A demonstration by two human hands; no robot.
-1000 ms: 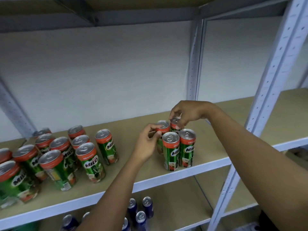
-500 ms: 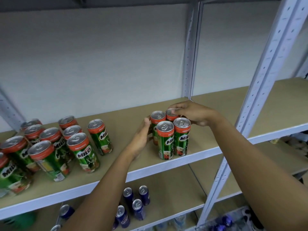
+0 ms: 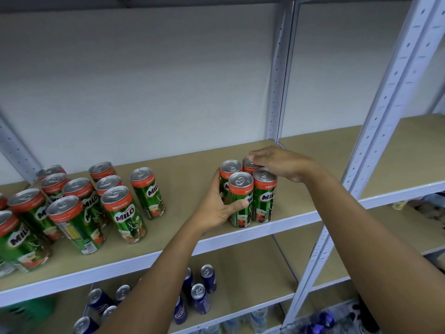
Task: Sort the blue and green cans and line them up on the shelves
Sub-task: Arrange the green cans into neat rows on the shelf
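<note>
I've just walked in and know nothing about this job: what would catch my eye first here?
Two bare hands tidying a tight block of four green cans near the right end of the upper shelf: the left hand wraps the block's left side, the right hand rests on the back can's top. A looser crowd of green cans stands at far left, and blue cans sit on the shelf below.

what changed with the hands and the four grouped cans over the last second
The left hand dropped from pinching the back-left can's rim to cupping the left side of the four-can block, thumb across the front-left can. The right hand went from pinching the back-right can's rim to resting over its top. The block stayed upright in its square; the loose green cans and the blue cans below stayed put.
</note>
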